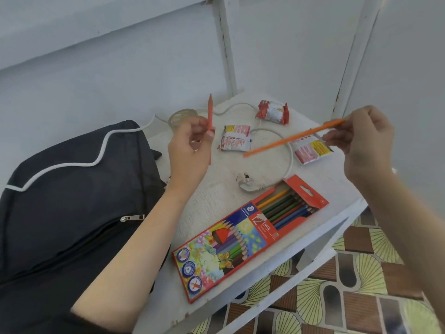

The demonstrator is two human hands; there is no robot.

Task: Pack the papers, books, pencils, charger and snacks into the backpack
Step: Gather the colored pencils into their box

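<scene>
Right hand (361, 141) pinches orange pencil (293, 137); left hand (190, 148) pinches upright red pencil (210, 109).

The head camera looks down, close above the white table (218, 172).

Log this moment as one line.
left hand holds short red-orange pencil | right hand holds long orange pencil | red cardboard pencil box open

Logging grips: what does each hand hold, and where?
Left hand pinches a red pencil near its middle; right hand pinches an orange pencil at one end.
</scene>
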